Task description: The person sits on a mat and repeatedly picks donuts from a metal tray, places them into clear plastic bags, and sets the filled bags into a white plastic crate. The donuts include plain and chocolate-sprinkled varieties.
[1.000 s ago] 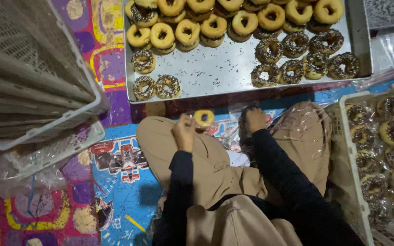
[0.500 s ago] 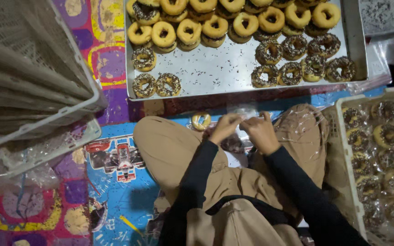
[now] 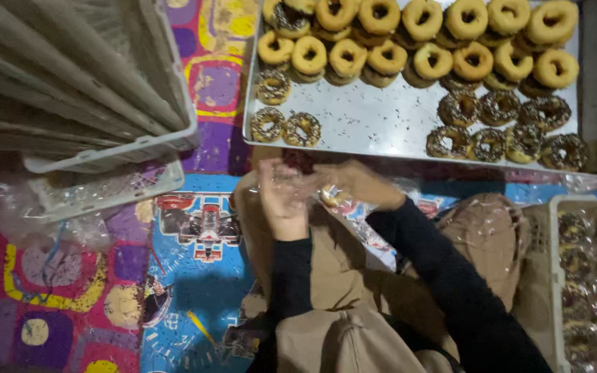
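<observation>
hands: left hand point(image 3: 281, 197) and right hand point(image 3: 357, 183) are now meeting over the lap, having come together since a second ago | grip: both are pinching a clear plastic wrapper point(image 3: 305, 186) | doughnut point(image 3: 329, 198): now sitting under the right fingers, apparently going into the wrapper | tray point(image 3: 381, 124): lying just beyond the hands

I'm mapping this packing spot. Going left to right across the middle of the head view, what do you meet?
White plastic crates → left hand → right hand with a doughnut in clear wrap → crate of wrapped doughnuts.
</observation>
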